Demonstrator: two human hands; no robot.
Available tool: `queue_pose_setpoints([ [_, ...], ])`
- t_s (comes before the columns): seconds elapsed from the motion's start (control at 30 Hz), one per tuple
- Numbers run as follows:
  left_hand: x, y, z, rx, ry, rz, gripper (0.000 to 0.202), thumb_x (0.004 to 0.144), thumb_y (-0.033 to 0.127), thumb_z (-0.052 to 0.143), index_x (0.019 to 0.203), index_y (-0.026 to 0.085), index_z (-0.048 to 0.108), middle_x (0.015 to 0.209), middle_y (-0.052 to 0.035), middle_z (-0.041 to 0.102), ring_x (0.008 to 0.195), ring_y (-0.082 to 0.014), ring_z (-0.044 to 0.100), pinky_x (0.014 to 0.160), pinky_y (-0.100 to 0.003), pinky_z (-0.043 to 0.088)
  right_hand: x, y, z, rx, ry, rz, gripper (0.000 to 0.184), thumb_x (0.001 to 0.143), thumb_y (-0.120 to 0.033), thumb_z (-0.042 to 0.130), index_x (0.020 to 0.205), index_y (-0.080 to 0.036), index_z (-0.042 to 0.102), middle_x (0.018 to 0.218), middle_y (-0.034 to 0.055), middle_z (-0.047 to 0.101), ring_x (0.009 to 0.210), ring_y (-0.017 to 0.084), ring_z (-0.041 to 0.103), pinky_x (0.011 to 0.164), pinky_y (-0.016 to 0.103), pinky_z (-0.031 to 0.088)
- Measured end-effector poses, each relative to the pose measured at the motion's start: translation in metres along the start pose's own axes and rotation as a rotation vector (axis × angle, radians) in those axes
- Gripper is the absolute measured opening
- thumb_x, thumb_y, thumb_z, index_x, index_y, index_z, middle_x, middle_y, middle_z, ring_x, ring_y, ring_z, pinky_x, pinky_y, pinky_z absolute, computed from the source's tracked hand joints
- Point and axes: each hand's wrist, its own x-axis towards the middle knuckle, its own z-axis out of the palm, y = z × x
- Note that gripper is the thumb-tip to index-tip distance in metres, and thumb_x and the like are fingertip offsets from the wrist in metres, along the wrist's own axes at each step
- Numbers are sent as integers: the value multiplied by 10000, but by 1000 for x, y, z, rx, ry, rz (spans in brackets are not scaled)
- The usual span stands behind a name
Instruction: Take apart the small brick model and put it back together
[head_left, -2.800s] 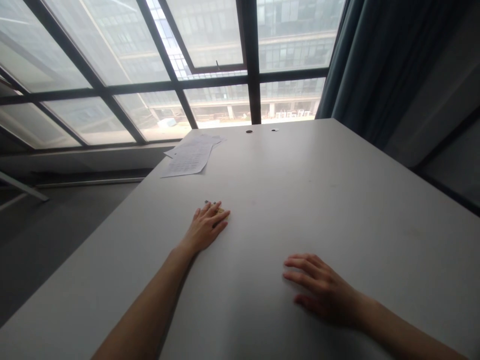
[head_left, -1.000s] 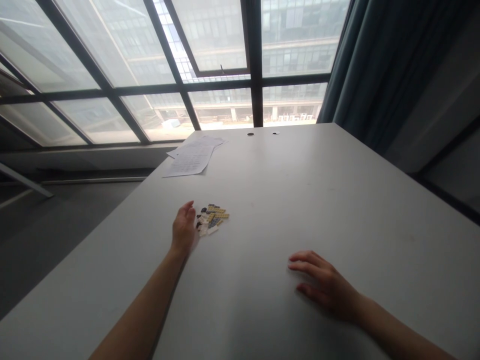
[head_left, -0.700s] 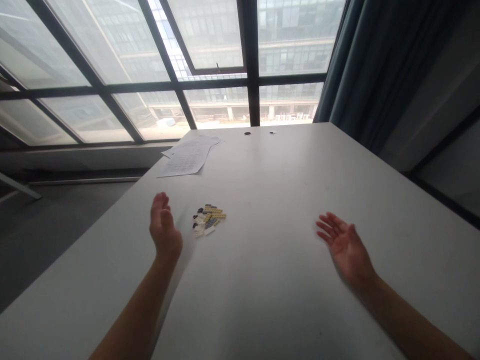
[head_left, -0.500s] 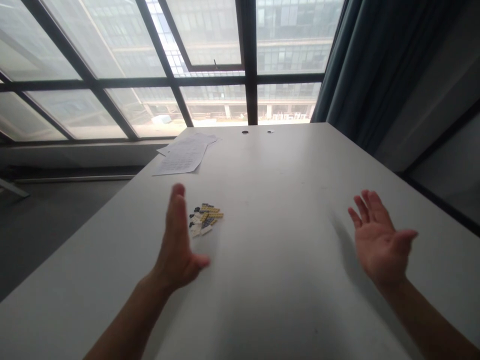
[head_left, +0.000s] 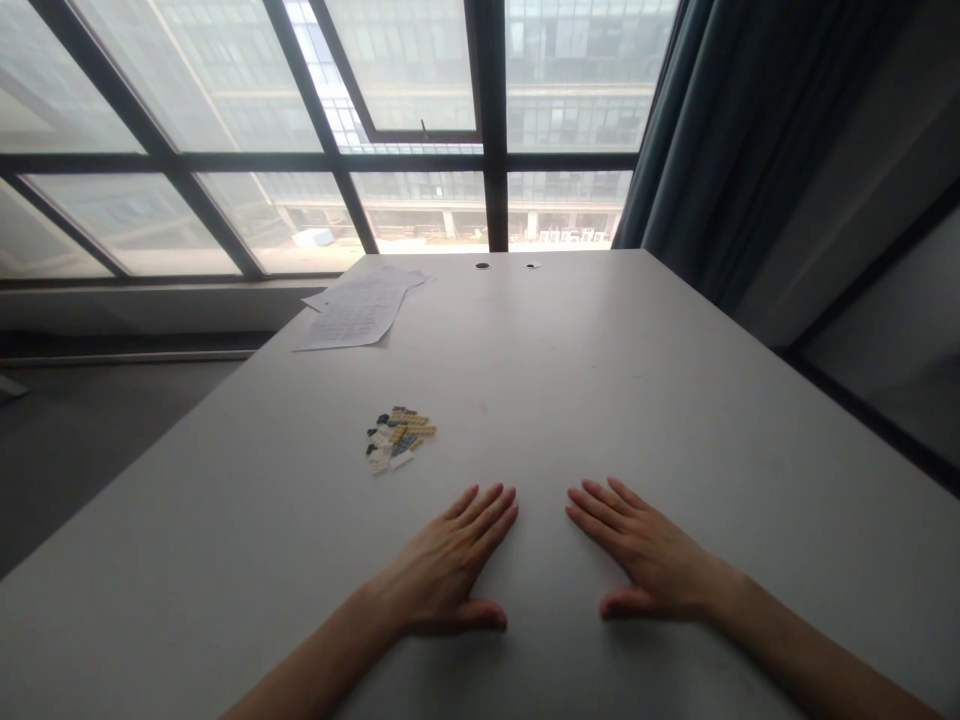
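My left hand (head_left: pixel 459 560) lies palm down on the white table (head_left: pixel 540 400), its fingers stretched out and its thumb spread to the side. Opposite it, my right hand (head_left: pixel 643 555) rests flat in the same way, fingers pointing inward and forward. A strip of tabletop separates the two hands, and neither holds anything. Beyond my left hand and to its left is a small pile of building bricks (head_left: pixel 405 430) in yellow, white, grey and black. Both hands are apart from the pile.
Printed paper sheets (head_left: pixel 356 312) lie at the table's far left. Two round holes, one of them a dark cable hole (head_left: pixel 482 266), are near the far edge. Large windows (head_left: pixel 420 200) stand behind the table, with a dark curtain (head_left: pixel 697 150) on the right.
Both hands were raised and wide apart with palms turned inward. They have come down and toward each other, and now lie flat on the table. The brick pile stays in place.
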Motion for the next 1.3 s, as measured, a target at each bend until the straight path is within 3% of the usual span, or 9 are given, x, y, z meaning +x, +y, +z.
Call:
queue_pose_setpoints([
  [0.3,1,2,-1,-8,-9,-15,994,789,742,442,1510,201,22,1566,-128,109,1442,-315,118,1181,-505,101,1,-2,-2,-13,-7,-3,971,787,-757,453,1511,-179,162,1541,139,242,1410,341,233,1143,556,173],
  [0.4,1,2,1,-25,22,-24,945,806,706,468,1510,205,84,1562,-126,151,1439,-315,147,1179,-514,114,0,-2,1,-45,72,-30,871,819,-696,488,1475,-157,293,1495,163,350,1378,349,301,1119,563,224],
  [0.47,1,2,3,-57,70,-35,818,843,631,490,1494,230,198,1549,-112,227,1429,-313,197,1172,-527,136,-1,-4,4,-46,177,-44,662,876,-581,507,1370,-144,454,1407,174,471,1304,335,412,1076,540,303],
  [0.57,-1,-1,4,-209,216,-77,492,915,470,471,1355,251,467,1434,-86,460,1352,-268,384,1149,-470,260,-3,-9,9,35,367,-67,302,924,-367,508,1113,-149,599,1169,150,626,1055,257,579,923,428,443],
  [0.67,-6,-12,-1,-406,443,-178,305,949,367,428,1143,231,619,1189,-75,648,1127,-195,590,995,-332,458,-3,-17,11,132,478,-85,115,914,-245,506,935,-175,595,932,87,654,822,191,587,761,344,461],
  [0.77,-16,-39,-8,-344,724,-306,238,915,364,495,1012,220,658,1062,-66,679,1048,-202,612,948,-336,478,0,-22,14,174,493,-101,80,902,-210,502,864,-188,568,827,53,624,740,171,553,705,323,435],
  [0.9,-32,-96,-13,-76,1023,-651,355,862,460,511,1058,190,632,1182,-104,614,1127,-270,558,1020,-452,411,6,-26,19,191,464,-117,69,898,-217,500,901,-187,562,855,57,621,752,174,545,719,330,430],
  [1.07,-30,-150,-12,77,804,-883,598,863,526,429,1291,115,502,1380,-186,464,1322,-332,384,1094,-501,297,9,-26,22,189,429,-113,91,894,-222,503,958,-190,559,909,70,626,804,192,553,751,347,440],
  [1.3,3,-141,-19,168,423,-785,646,897,570,378,1387,153,427,1489,-146,362,1399,-347,255,1114,-521,224,10,-27,20,154,417,-89,141,894,-231,496,1008,-190,567,974,88,625,856,206,557,791,362,464],
])
